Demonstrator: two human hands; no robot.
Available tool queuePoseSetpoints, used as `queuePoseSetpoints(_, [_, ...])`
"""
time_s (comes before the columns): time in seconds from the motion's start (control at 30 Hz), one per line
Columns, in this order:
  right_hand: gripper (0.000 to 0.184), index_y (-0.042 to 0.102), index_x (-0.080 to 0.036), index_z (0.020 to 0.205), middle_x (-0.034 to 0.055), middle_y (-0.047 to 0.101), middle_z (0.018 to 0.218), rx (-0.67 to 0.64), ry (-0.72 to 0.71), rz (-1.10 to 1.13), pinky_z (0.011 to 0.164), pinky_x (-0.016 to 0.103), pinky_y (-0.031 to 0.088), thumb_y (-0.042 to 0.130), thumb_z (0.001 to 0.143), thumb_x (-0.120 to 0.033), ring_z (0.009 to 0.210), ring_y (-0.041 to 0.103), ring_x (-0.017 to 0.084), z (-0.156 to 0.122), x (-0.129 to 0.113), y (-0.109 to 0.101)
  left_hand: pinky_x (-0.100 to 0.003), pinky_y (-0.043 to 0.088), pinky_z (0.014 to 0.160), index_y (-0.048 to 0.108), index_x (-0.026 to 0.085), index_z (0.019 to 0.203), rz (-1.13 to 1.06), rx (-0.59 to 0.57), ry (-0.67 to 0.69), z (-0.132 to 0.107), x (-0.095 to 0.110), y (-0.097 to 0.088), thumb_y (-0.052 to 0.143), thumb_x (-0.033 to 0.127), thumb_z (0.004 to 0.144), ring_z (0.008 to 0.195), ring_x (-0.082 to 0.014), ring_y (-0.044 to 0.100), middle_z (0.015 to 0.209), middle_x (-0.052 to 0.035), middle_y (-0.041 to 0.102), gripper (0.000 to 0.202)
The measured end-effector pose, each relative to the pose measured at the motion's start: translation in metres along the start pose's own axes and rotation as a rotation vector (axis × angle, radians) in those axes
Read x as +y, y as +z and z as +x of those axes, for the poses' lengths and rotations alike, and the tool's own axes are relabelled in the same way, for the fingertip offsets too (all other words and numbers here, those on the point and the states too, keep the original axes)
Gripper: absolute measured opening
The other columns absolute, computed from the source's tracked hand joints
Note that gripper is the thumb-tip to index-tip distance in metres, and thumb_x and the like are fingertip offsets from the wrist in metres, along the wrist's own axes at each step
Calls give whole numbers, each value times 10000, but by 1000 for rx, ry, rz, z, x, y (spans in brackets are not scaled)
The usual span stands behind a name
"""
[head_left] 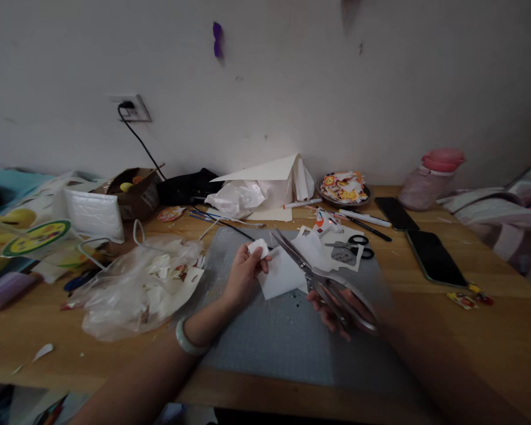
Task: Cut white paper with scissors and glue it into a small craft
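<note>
My left hand pinches a small white piece between thumb and fingers; it looks like folded paper or tissue, though its exact kind is unclear. In my right hand is a large pair of metal scissors, the blades pointing up and left toward the white piece without touching it. The blades look slightly parted. Beneath both hands lies a grey cutting mat, with a white sheet of paper on it between them. Small black-handled scissors rest on a cut-out sheet to the right.
At left is a plastic bag of paper scraps, near a cardboard box. A bowl of cut-outs stands at the back, with pens before it. Two phones and a pink-lidded bottle are at right.
</note>
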State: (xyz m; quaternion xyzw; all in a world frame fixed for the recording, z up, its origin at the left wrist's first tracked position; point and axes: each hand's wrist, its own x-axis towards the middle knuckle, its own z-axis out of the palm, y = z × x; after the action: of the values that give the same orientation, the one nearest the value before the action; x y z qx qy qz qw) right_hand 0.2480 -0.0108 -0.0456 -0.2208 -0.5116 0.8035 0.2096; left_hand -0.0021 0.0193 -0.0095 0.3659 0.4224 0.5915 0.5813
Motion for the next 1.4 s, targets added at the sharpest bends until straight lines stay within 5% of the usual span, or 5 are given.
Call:
queuePoseSetpoints(0.2, [596,532,-188,1128,67,526,969,-94,-12,203,377,154,433,487,762,-657,601,530,82,2,-8,10,-200,384,533,374,243,982,13,27,51,1,-3,-3,660,328,704,482,-99,535,535,87,563,408])
queuePoseSetpoints(0.43, [535,528,-172,1156,32,555,874,-111,65,275,301,113,323,573,767,-535,440,437,18,9,2,14,-215,392,555,554,169,854,27,-4,24,-1,-1,-1,616,363,730,512,-83,518,649,21,598,237])
queuePoseSetpoints(1.13, [604,498,-181,1156,-30,496,748,-100,4,159,327,118,269,617,724,-587,406,386,-3,9,8,16,-201,374,580,498,176,780,190,40,10,-1,-4,1,630,315,684,522,-78,496,601,64,566,215])
queuePoseSetpoints(1.4, [508,478,-186,1110,-76,451,658,-89,68,188,321,129,264,668,728,-462,378,390,5,12,-4,25,-206,379,591,496,182,781,235,19,-11,-5,-2,4,616,328,688,533,-87,506,593,61,568,211])
